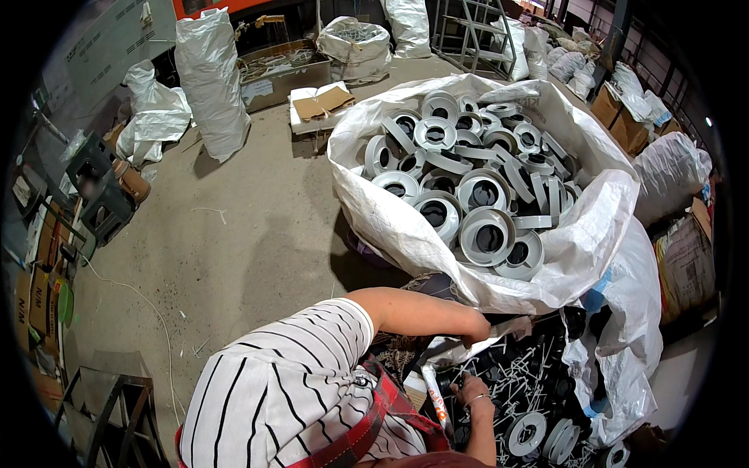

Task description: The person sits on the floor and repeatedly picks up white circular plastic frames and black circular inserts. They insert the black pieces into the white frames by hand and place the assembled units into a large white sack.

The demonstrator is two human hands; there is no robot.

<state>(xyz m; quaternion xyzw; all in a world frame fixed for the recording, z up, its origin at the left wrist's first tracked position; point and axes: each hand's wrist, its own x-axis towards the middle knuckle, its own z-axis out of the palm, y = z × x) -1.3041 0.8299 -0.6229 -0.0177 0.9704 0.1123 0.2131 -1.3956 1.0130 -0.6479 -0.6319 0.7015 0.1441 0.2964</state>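
My left arm, in a white sleeve with black stripes, reaches across to the right. My left hand (pixel 473 332) is bent down at the white edge of a lower sack, and its fingers are hidden. Just below it, my right hand (pixel 472 388), with a bracelet on the wrist, is among black plastic parts and thin white sticks (pixel 515 370). Its fingers are curled together; what they hold is too small to make out. Pale grey flanged rings (pixel 527 434) lie at the near side of these parts.
Beyond my hands stands a big white woven sack (pixel 374 210) full of grey rings with black centres (pixel 484 195). A tall white sack (pixel 211 86), a metal bin (pixel 285 82) and a filled sack (pixel 355 51) stand farther back. Black stools (pixel 101 187) are at the left; a cable (pixel 144 300) crosses the floor.
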